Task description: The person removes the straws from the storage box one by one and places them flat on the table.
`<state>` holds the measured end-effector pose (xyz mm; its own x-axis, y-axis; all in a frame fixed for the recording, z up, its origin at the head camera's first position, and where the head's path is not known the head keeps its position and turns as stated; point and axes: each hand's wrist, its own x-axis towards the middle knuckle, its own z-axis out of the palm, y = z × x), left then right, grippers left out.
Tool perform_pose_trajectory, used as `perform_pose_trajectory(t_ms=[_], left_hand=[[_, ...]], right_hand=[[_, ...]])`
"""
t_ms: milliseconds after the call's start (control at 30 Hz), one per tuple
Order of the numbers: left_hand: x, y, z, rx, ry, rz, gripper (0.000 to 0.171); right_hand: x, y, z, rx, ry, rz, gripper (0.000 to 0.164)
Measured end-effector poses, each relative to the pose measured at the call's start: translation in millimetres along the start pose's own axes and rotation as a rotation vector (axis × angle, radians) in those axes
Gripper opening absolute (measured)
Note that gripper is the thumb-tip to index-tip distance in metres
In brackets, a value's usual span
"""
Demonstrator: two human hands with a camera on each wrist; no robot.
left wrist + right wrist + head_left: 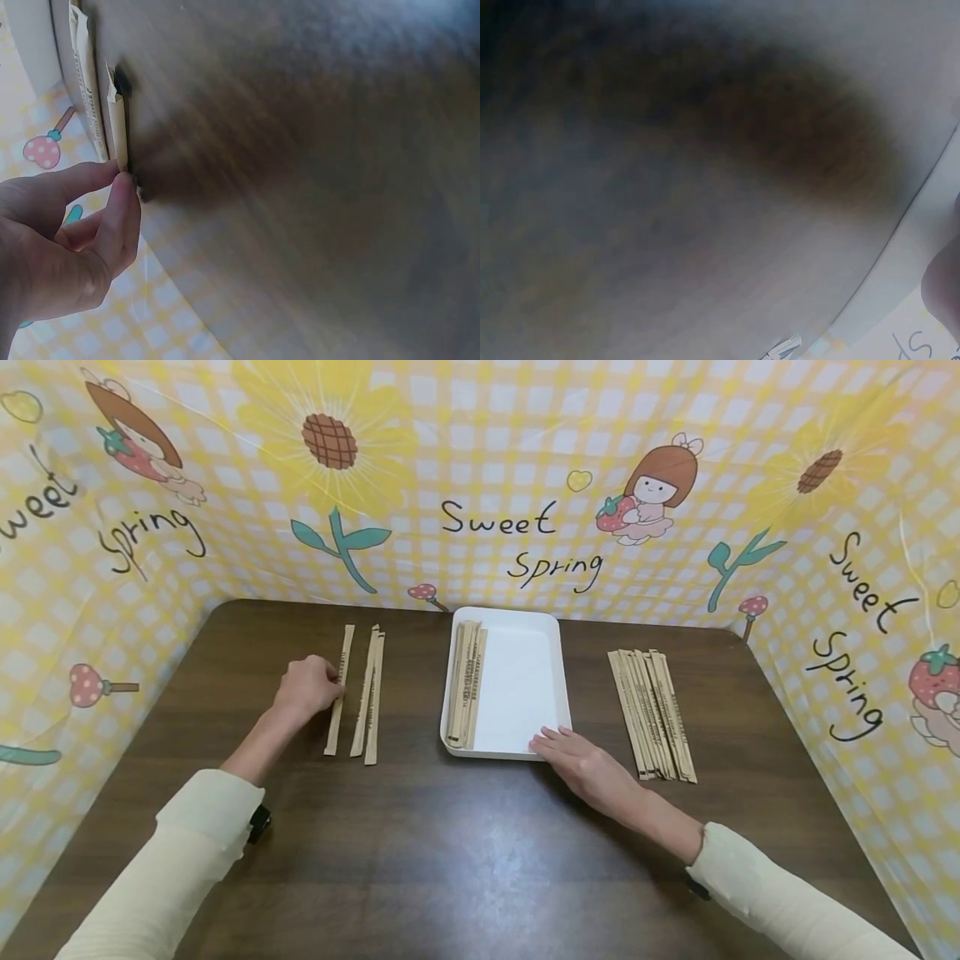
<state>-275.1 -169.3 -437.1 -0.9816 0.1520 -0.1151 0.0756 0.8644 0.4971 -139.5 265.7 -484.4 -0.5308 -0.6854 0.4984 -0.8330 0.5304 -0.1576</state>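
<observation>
My left hand [306, 683] pinches a slim paper-wrapped stick [335, 727], the leftmost of three on the table. In the left wrist view, the thumb and fingers of the left hand [75, 232] meet on the wrapped stick [118, 131]. Two more wrapped sticks [372, 710] lie close together just right of it. A white tray [521, 685] stands in the middle, with a bundle of wrapped sticks [467, 685] along its left side. On the tray's near right corner rests my right hand [588, 768], its fingers extended. Most of the right wrist view is blurred.
A row of several wrapped sticks [652, 714] lies right of the tray. The brown wooden table [450, 860] is bounded at the back and both sides by a yellow checked cloth [480, 452] with printed flowers and figures.
</observation>
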Motion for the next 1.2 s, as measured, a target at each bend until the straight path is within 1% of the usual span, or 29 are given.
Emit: perform_pose_trajectory(t_ms=[67, 133, 200, 267, 367, 433, 500, 567, 667, 767, 800, 833, 867, 1000, 1067, 1133, 1200], left_hand=[[-0.3, 1.0, -1.0, 0.003, 0.003, -0.004, 0.033], [-0.6, 4.1, -1.9, -0.008, 0.01, -0.001, 0.032], [-1.2, 10.9, -3.0, -0.027, 0.023, 0.015, 0.027], [-2.2, 21.1, -3.4, -0.047, 0.031, 0.046, 0.026], [-2.6, 43.2, -2.6, -0.072, 0.017, 0.1, 0.029], [-2.6, 60.2, -0.8, -0.084, 0.006, 0.138, 0.035], [-2.0, 78.1, 2.2, -0.101, -0.009, 0.153, 0.037], [-0.7, 94.6, 6.6, -0.123, -0.018, 0.172, 0.036], [1.5, 116.2, 14.0, -0.152, -0.026, 0.181, 0.034], [4.9, 133.7, 22.0, -0.168, -0.015, 0.206, 0.029], [6.3, 138.7, 24.9, -0.166, -0.009, 0.213, 0.023], [7.7, 143.2, 28.0, -0.163, -0.005, 0.221, 0.014], [9.2, 147.2, 31.0, -0.166, -0.006, 0.225, 0.011], [15.2, 159.2, 44.0, -0.149, -0.015, 0.219, 0.039], [18.2, 162.9, 50.4, -0.127, -0.016, 0.208, 0.043], [20.2, 166.7, 55.8, -0.083, -0.007, 0.203, 0.042], [21.4, 170.0, 60.9, -0.035, 0.009, 0.203, 0.033]], right_hand=[[0.3, -0.1, 0.0, 0.003, -0.001, 0.001, 0.039], [0.2, -0.1, -0.1, 0.003, -0.002, 0.002, 0.038], [0.0, -0.1, -0.5, 0.004, -0.001, 0.005, 0.035], [-0.3, -0.4, -1.3, 0.009, -0.005, 0.012, 0.032], [-0.8, -0.8, -2.4, 0.015, -0.01, 0.021, 0.029], [-0.6, -1.1, -2.9, 0.02, -0.016, 0.029, 0.029], [-0.2, -1.5, -3.3, 0.023, -0.017, 0.03, 0.029], [0.5, -1.9, -3.5, 0.023, -0.016, 0.028, 0.029], [1.6, -2.4, -2.9, 0.027, -0.015, 0.023, 0.029], [2.1, -2.3, -2.5, 0.023, -0.01, 0.014, 0.031], [2.0, -2.1, -2.5, 0.025, -0.01, 0.016, 0.032], [2.0, -1.9, -2.5, 0.024, -0.009, 0.016, 0.033], [1.9, -1.6, -2.4, 0.02, -0.007, 0.013, 0.033], [1.2, -0.1, -1.7, 0.022, -0.006, 0.016, 0.03], [1.3, 0.3, -1.2, 0.024, -0.007, 0.015, 0.029], [1.6, -0.2, -1.2, 0.027, -0.012, 0.02, 0.029], [1.9, -0.8, -1.7, 0.025, -0.014, 0.021, 0.028]])
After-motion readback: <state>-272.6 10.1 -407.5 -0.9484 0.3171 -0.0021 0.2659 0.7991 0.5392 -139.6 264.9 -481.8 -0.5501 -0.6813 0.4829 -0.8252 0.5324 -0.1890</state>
